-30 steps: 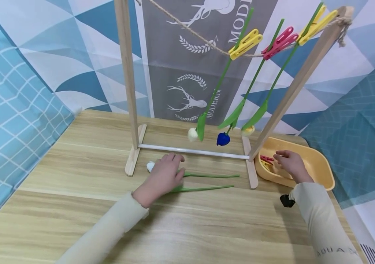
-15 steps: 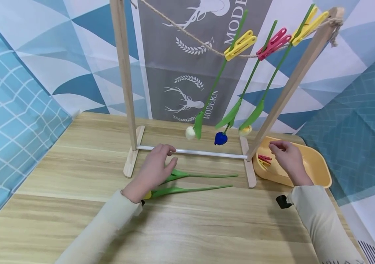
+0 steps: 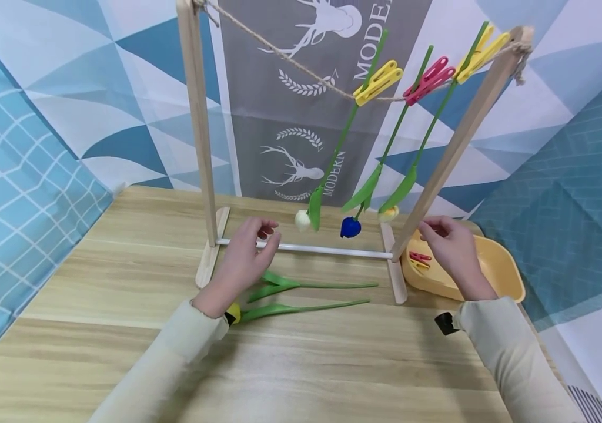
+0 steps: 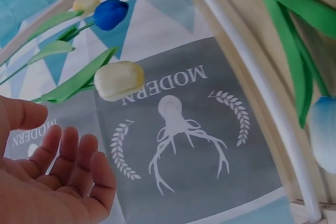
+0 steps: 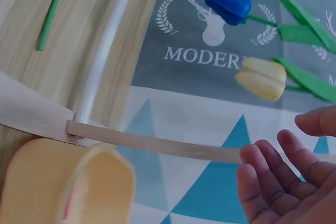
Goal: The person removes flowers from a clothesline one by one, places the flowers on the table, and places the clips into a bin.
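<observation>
My left hand (image 3: 243,255) hovers over the near side of the wooden rack, fingers loosely bent around nothing. Below it two artificial tulips lie on the table: one with a pale blue-and-white bloom (image 4: 325,135), one with a yellow bloom (image 3: 234,312) partly behind my wrist. Likewise holding nothing, my right hand (image 3: 454,249) is raised beside the rack's right post, above the tub. Three tulips hang head down from the rope: white (image 3: 303,220), blue (image 3: 351,227) and pale yellow (image 3: 388,213). A yellow clothespin (image 3: 377,82), a pink one (image 3: 430,80) and another yellow one (image 3: 482,56) clip their stems.
The yellow-orange tub (image 3: 512,276) at the right has pink clothespins (image 3: 420,257) and a yellow one (image 3: 420,265) inside. A rope (image 3: 290,60) spans the rack's left post (image 3: 199,129) and right post (image 3: 465,135). A white bar (image 3: 333,251) joins the feet.
My left hand has drawn back and lifted off the lying tulips, uncovering their leaves. The right hand has risen from the tub toward the rack's right post, empty. The head view has shifted slightly.
</observation>
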Demonstrator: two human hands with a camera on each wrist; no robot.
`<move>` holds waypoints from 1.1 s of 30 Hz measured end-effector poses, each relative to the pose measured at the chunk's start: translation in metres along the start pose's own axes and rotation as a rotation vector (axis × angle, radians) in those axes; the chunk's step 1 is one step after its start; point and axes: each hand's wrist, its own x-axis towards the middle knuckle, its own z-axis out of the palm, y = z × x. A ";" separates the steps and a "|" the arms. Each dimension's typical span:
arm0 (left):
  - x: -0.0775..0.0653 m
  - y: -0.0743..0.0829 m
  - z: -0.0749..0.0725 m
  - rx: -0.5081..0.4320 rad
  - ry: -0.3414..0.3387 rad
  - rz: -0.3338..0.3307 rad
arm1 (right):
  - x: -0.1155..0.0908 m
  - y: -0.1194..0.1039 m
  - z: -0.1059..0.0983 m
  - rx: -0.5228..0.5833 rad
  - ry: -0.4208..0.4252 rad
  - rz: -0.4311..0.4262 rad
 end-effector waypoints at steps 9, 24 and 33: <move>0.019 0.010 -0.004 -0.147 0.032 -0.030 | -0.001 -0.022 0.003 -0.006 0.042 -0.108; 0.038 0.025 -0.006 -0.300 0.095 -0.004 | 0.003 -0.064 0.002 0.102 0.118 -0.212; 0.051 0.040 -0.007 -0.348 0.116 0.027 | 0.007 -0.097 -0.012 0.243 0.158 -0.301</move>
